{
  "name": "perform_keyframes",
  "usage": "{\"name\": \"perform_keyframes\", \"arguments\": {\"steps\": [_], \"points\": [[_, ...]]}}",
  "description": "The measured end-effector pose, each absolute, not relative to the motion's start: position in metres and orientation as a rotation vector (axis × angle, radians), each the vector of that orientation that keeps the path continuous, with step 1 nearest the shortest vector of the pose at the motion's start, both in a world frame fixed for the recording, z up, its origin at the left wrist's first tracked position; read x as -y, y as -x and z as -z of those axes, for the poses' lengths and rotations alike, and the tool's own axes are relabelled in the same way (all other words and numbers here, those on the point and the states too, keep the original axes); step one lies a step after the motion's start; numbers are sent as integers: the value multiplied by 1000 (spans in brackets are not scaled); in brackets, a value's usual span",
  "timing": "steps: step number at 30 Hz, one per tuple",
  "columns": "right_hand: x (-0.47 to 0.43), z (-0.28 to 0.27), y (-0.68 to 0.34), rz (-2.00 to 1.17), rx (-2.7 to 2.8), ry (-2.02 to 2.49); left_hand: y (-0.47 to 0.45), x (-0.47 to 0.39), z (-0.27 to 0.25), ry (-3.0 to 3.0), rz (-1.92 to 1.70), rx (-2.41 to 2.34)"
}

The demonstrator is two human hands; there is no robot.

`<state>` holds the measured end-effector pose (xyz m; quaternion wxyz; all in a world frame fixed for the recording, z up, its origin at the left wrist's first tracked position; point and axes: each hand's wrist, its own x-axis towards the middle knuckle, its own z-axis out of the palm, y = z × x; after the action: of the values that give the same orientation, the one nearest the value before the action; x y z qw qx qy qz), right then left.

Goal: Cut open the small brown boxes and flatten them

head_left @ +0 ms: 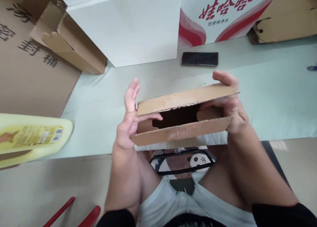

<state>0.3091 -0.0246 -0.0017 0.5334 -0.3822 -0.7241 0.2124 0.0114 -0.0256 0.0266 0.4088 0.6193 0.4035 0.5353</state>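
Cardboard box (182, 129), opening bared; left hand (127, 121), right hand (237, 111) grip ends, fingers spread (some inside). Best press evenly.

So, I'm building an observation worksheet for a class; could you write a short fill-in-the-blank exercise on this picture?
1. The left hand and right hand hold an open brown rectangular box made of ____.
2. A flat black rectangular phone lies nearer the ____ hand.
3. The white printed cardboard carton bears large characters coloured ____.
4. A pale yellow plastic container is at the picture's ____ edge.

Missing words: cardboard; right; red; left.
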Motion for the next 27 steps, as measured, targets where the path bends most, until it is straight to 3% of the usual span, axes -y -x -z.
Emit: {"name": "perform_keyframes", "arguments": {"steps": [9,20,27], "points": [[22,3,-297,-481,1651,853,-8,28,-30,-1770,-1285,-899],[13,5,-289,-569,1418,748,-17,22,-22,-1443,-1625,-756],[7,3,-285,-631,1118,688,1,9,-2,-1637,-1411,-605]]}}
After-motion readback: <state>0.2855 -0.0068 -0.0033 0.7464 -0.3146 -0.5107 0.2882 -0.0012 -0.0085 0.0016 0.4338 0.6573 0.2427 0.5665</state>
